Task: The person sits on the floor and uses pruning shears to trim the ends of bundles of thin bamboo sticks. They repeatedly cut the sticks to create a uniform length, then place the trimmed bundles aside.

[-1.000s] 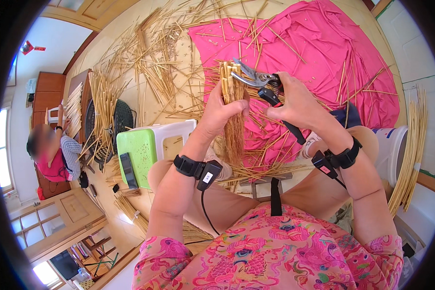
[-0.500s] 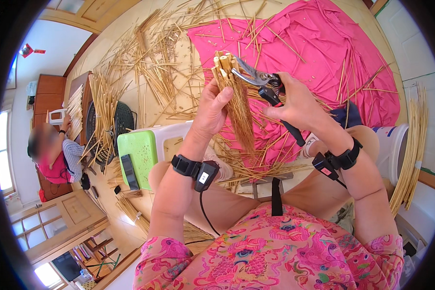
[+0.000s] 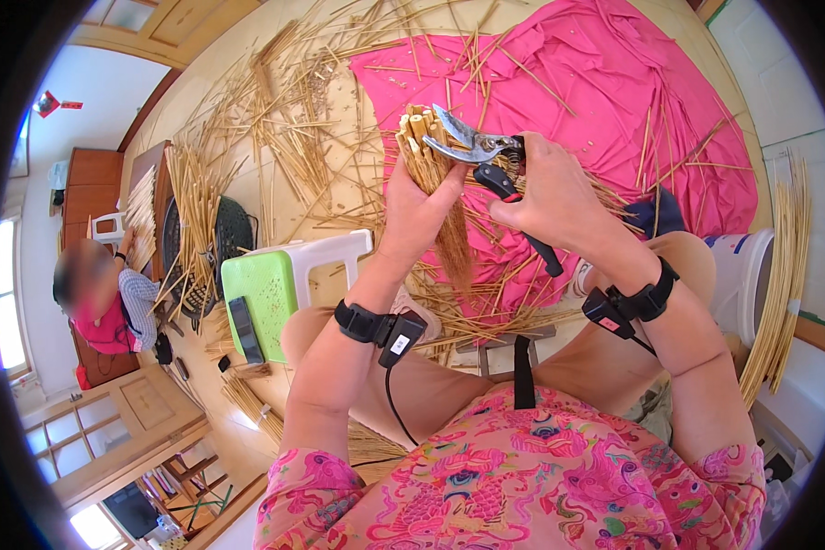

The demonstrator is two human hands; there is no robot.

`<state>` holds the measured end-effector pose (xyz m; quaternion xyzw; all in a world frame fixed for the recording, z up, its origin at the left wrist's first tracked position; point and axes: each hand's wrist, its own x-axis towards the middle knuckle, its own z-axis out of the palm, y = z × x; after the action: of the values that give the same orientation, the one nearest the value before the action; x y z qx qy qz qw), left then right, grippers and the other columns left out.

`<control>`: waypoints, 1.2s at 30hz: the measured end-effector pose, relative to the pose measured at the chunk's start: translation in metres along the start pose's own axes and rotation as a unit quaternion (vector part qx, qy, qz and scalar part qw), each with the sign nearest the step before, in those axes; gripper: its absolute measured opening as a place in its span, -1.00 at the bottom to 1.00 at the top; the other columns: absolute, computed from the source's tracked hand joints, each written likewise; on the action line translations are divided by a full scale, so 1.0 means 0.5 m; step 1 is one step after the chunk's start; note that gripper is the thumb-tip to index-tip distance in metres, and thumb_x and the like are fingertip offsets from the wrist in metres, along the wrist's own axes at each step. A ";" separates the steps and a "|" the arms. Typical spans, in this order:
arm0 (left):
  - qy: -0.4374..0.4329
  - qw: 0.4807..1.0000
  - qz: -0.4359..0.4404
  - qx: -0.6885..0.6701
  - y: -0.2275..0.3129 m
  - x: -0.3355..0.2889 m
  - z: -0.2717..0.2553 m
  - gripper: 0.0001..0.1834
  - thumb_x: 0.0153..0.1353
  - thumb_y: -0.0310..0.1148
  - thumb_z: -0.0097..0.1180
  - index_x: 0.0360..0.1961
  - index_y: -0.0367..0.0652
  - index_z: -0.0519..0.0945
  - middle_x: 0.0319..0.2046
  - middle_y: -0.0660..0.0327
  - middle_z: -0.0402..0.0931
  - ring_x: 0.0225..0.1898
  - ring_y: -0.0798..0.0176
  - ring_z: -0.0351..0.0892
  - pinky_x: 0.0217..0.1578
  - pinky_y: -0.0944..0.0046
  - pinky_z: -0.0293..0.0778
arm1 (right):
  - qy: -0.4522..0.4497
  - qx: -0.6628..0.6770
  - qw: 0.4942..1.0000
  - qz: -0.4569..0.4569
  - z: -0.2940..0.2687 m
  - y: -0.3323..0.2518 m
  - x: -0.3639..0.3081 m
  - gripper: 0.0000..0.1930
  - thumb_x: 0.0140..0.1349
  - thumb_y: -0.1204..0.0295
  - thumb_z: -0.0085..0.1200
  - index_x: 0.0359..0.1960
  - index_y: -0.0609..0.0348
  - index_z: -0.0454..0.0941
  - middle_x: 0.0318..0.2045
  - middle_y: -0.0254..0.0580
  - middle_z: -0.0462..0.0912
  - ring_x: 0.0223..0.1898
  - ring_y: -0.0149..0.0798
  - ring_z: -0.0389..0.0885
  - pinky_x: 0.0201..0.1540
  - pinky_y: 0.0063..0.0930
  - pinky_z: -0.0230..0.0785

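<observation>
My left hand (image 3: 419, 209) is wrapped round a bundle of straw stalks (image 3: 420, 145), its cut ends up and its fine brushy end (image 3: 455, 247) hanging below. My right hand (image 3: 552, 188) grips a pair of pruning shears (image 3: 472, 147) with black and red handles. The shears' blades stand apart, right at the cut ends of the bundle. Whether a stalk lies between the blades I cannot tell. Part of the bundle is hidden behind my left fingers.
Loose stalks lie over the floor and on a pink cloth (image 3: 605, 92). A green-topped stool (image 3: 258, 286) bears a phone (image 3: 245, 327). A dark basket (image 3: 234, 229) holds upright stalks. Another person (image 3: 110, 293) sits at left. More stalks (image 3: 779, 284) lean beside a white bucket (image 3: 738, 275).
My left hand has shifted round the bundle, its thumb now lower. The shears have moved slightly left across the cut ends, and their blades look wider apart.
</observation>
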<state>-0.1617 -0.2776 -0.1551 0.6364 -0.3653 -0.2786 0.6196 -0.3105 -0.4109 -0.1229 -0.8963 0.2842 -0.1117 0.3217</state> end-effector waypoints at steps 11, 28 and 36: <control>-0.014 0.999 -0.014 0.044 0.017 -0.010 -0.019 -0.70 0.22 -0.45 0.27 -0.06 -0.30 0.52 -0.26 0.28 0.61 -0.26 0.43 0.52 -0.18 0.34 0.48 | -0.037 0.009 0.999 0.016 0.010 0.013 0.004 -0.43 -0.15 0.24 0.35 -0.25 0.53 0.45 -0.44 0.31 0.64 -0.31 0.28 0.69 -0.18 -0.01 0.54; -0.047 0.999 0.008 0.015 0.027 -0.012 -0.047 -0.63 0.26 -0.44 0.23 0.07 -0.29 0.51 -0.17 0.29 0.59 -0.19 0.42 0.53 -0.09 0.34 0.48 | 0.021 0.021 0.997 -0.065 0.020 0.049 0.020 -0.52 -0.09 0.26 0.37 -0.24 0.35 0.46 -0.51 0.05 0.60 -0.44 0.09 0.66 -0.33 -0.19 0.49; -0.033 0.997 -0.025 0.061 0.009 -0.006 -0.043 -0.58 0.20 -0.44 0.30 0.05 -0.30 0.49 -0.20 0.24 0.63 -0.20 0.43 0.55 -0.12 0.32 0.50 | 0.015 0.034 0.998 -0.054 0.026 0.026 0.024 -0.42 -0.12 0.18 0.38 -0.22 0.42 0.41 -0.44 0.20 0.61 -0.32 0.21 0.65 -0.21 -0.04 0.49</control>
<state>-0.1466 -0.2622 -0.1495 0.6725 -0.3858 -0.2918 0.5602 -0.3016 -0.4192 -0.1410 -0.8971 0.2357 -0.1517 0.3416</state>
